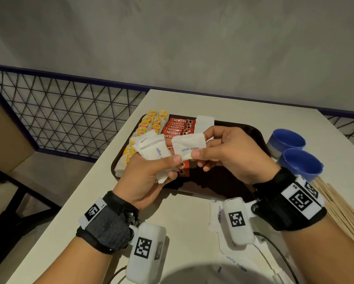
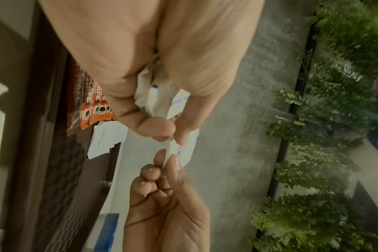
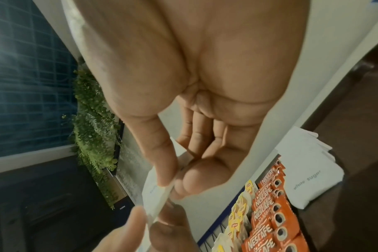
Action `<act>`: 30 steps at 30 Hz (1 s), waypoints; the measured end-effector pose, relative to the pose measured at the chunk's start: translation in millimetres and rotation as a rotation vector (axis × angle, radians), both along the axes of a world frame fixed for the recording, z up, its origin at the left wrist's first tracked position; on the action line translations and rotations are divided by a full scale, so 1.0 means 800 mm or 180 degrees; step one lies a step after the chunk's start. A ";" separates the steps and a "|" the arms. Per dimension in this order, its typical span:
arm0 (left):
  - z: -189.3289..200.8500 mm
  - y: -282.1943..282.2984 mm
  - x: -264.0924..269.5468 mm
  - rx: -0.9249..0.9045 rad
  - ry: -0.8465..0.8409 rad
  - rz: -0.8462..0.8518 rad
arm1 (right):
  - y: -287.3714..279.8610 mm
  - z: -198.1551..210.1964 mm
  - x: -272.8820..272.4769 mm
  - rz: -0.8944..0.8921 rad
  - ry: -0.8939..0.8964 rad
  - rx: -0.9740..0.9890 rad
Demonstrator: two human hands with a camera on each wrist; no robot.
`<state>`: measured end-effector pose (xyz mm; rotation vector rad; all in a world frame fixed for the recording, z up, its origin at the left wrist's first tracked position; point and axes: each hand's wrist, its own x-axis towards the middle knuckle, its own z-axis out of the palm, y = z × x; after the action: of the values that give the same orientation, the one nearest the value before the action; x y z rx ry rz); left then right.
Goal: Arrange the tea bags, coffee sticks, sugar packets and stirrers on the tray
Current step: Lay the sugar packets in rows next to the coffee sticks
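Over the dark brown tray (image 1: 251,132), my left hand (image 1: 163,167) grips a bunch of white sugar packets (image 1: 153,148). My right hand (image 1: 201,145) pinches a single sugar packet (image 1: 189,146) between thumb and fingers, and the left thumb touches its near corner. The left wrist view shows this packet (image 2: 183,150) stretched between both hands. Yellow tea bags (image 1: 149,124) fill the tray's left side, red coffee sticks (image 1: 178,128) lie beside them, and one sugar packet (image 1: 204,121) lies at the back. Wooden stirrers (image 1: 339,208) lie on the table at the right.
Two blue cups (image 1: 294,156) stand right of the tray. Loose sugar packets (image 1: 236,263) lie on the white table (image 1: 182,222) near me. A wire mesh railing (image 1: 69,111) runs along the table's left and far edges.
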<state>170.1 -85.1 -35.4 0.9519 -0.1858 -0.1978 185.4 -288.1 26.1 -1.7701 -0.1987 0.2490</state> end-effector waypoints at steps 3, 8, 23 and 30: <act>0.001 -0.002 -0.002 0.0040 0.0153 0.0164 | 0.001 -0.004 0.000 -0.0035 -0.0006 0.0114; 0.000 -0.001 -0.002 0.0239 0.0333 0.0439 | 0.005 -0.012 0.003 -0.0332 -0.0378 -0.0201; 0.011 0.002 -0.001 0.0038 0.0759 0.0499 | -0.036 -0.007 0.057 -0.0673 -0.0209 -0.1074; 0.016 0.002 -0.004 0.0041 0.0791 0.0506 | -0.033 -0.020 0.100 -0.0192 0.0438 -0.1447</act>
<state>167.1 -83.4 -22.4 0.9414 0.1196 -0.1689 265.6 -314.8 10.2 -2.1949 0.0142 0.3942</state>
